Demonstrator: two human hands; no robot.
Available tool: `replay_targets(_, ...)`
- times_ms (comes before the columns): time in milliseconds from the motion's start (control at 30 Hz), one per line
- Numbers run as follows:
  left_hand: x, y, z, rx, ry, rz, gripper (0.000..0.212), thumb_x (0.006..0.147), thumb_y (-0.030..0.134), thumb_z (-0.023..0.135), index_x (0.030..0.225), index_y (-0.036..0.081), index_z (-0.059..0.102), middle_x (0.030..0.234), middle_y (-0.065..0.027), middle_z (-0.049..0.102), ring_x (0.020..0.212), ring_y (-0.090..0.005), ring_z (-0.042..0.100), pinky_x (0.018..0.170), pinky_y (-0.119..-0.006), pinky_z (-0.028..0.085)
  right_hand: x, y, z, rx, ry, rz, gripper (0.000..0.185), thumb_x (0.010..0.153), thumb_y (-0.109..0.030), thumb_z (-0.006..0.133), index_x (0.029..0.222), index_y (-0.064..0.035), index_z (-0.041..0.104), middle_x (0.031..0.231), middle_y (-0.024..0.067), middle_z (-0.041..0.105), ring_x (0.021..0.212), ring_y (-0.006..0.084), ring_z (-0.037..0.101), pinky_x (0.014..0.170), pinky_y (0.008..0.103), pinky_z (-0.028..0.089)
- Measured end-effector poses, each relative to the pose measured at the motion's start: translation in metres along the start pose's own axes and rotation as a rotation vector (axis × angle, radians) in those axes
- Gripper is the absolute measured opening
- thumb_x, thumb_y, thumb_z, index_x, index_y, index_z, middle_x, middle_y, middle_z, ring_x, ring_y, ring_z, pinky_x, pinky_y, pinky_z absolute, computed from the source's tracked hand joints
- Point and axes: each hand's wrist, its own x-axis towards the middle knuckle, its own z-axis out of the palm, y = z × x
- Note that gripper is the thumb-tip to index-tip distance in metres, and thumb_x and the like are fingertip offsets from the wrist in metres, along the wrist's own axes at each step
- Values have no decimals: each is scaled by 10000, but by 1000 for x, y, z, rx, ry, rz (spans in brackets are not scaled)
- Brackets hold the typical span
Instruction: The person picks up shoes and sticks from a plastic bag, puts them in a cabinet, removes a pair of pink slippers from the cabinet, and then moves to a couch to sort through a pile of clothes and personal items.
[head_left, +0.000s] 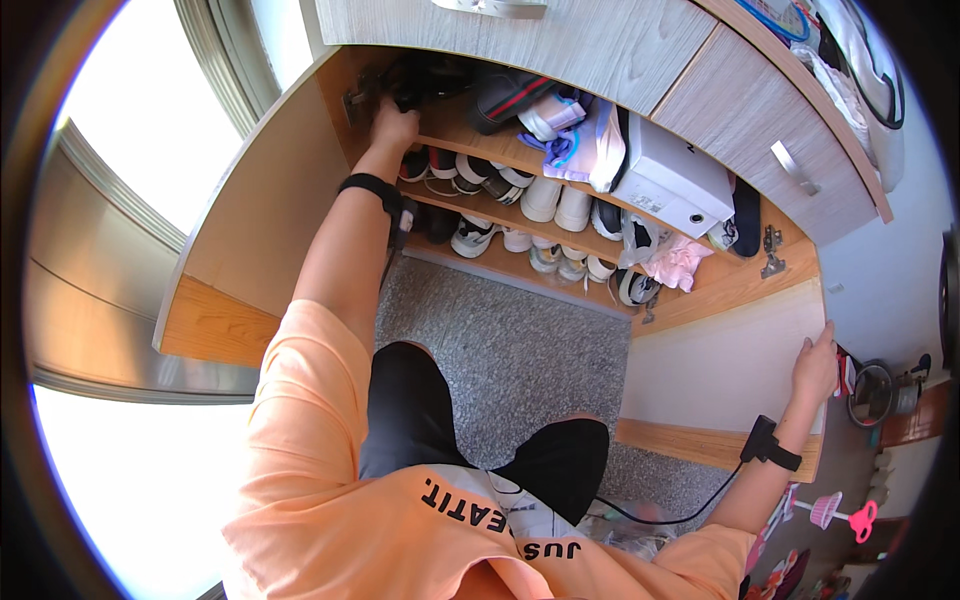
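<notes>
My left hand (395, 124) reaches into the top shelf of a shoe cabinet, at a dark item (420, 82) deep in its left corner; shadow hides the fingertips, so a grip cannot be made out. My right hand (815, 366) rests at the outer edge of the open right cabinet door (727, 367). A dark cap with a green and red stripe (510, 97), purple and white cloth items (577, 146) and a white shoe box (671, 176) lie along the top shelf. Shoes (555, 204) line the two shelves below.
The left cabinet door (247, 202) stands open beside my left arm. Drawers with metal handles (795, 169) sit above the shelves. Speckled floor (502, 345) lies between the doors. A cable (660, 521) runs from my right wrist band past a clear plastic bag (630, 529).
</notes>
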Motion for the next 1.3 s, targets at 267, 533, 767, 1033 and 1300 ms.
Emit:
replay_targets(267,67,-39,25,59,-46,219,792,721,395,675,1358,98,307,1354,-190,381,1217,-321,412,998,-391,343,-8,-23,-5,-54,59,8,463,864,-208,524,1281,-81,369,1033,174,554,868,340,596,689,434,488)
replay_targets(533,18,26,8,321,-29,-185,553,746,353,646,1197,81,476,1196,-182,532,1163,-343,451,936,-409,381,-20,-44,-21,-102,38,34,450,880,-228,498,1276,-71,354,1020,163,553,876,323,596,684,419,501)
replay_targets(767,-62,29,3,-141,189,69,327,692,172,632,954,9,524,879,-175,590,909,-348,496,789,-428,414,-20,-43,-18,-151,42,55,435,891,-238,471,1272,-64,352,1030,154,556,891,306,596,688,402,510)
replay_targets(1033,-90,31,8,-793,254,-27,433,832,162,616,1193,-6,448,1034,-147,550,912,-213,539,787,-325,438,-21,-43,-13,-153,49,27,453,890,-251,475,1281,-64,345,1000,152,569,877,302,599,681,399,512)
replay_targets(1300,-217,56,-30,-605,164,311,348,790,83,659,1108,-17,558,1020,-93,478,927,-170,514,784,-279,437,-23,-31,-14,-92,69,14,520,855,-247,529,1307,-72,336,1043,164,569,932,312,582,741,407,495)
